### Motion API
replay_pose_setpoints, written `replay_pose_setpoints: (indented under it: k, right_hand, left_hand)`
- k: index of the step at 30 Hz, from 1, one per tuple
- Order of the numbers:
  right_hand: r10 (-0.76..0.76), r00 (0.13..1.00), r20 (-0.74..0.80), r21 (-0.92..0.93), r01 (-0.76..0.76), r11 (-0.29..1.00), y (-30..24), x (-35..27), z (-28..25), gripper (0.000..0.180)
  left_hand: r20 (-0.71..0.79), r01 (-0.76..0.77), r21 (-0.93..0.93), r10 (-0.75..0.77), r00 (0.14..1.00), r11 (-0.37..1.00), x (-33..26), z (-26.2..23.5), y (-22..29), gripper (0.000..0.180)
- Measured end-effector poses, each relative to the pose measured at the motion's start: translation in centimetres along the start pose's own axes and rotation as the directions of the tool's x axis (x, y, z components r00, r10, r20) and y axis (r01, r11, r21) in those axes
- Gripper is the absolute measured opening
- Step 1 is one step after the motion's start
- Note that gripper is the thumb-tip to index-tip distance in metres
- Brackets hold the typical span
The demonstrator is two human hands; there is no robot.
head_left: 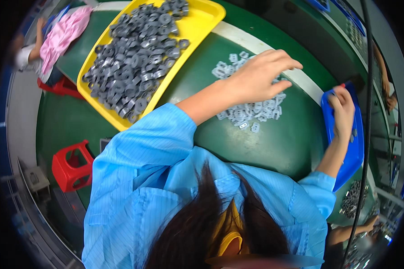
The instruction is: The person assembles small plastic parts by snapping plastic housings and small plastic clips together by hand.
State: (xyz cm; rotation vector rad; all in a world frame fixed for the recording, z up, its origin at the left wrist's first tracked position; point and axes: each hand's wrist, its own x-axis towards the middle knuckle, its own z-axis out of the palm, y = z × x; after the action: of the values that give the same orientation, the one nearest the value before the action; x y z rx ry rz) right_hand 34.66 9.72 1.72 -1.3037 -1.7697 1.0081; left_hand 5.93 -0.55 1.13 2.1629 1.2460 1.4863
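Note:
My left hand (pixel 260 76) reaches out over a loose pile of small pale grey parts (pixel 251 112) on the green table (pixel 274 143). Its fingers are spread and nothing shows in them. My right hand (pixel 343 112) is at the upper corner of a blue tray (pixel 358 152) at the right edge of the table, thumb and bent fingers closed on the tray's rim. Blue sleeves cover both my arms.
A long yellow tray (pixel 199 24) heaped with dark grey ring-shaped parts lies at the back left. Two red stools (pixel 72 166) (pixel 60 87) stand left of the table. A person in pink (pixel 63 33) is at the far left. Another person's hand (pixel 368 222) works beside dark parts (pixel 352 199).

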Motion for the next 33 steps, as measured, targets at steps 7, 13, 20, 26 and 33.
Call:
replay_pose_setpoints:
  k: [7,13,20,26,33]
  right_hand:
    - [-0.291,0.899,-0.327,-0.474,0.111,0.873,0.5,-0.8,-1.6,0.030]
    - [-0.269,0.920,0.286,-0.258,0.345,0.902,-4.6,3.6,10.1,0.029]
    - [-0.390,0.869,0.306,-0.214,0.462,0.861,-3.7,5.4,15.0,0.022]
    - [-0.304,0.916,0.263,0.010,0.312,0.950,-2.0,5.6,14.0,0.015]
    - [-0.296,0.912,0.283,0.008,0.306,0.952,-2.1,6.3,13.6,0.018]
  left_hand:
    - [0.113,-0.083,0.291,0.052,0.992,0.953,-0.4,-3.5,3.4,0.030]
    - [0.130,0.183,0.717,-0.386,0.913,0.673,1.6,-13.0,1.3,0.047]
    - [0.029,0.169,0.781,-0.305,0.952,0.602,0.7,-21.7,-15.0,0.048]
    - [0.129,0.176,0.705,-0.368,0.921,0.687,0.5,-20.3,-16.7,0.045]
    - [0.032,0.321,0.760,-0.525,0.850,0.565,0.6,-17.3,-12.2,0.042]
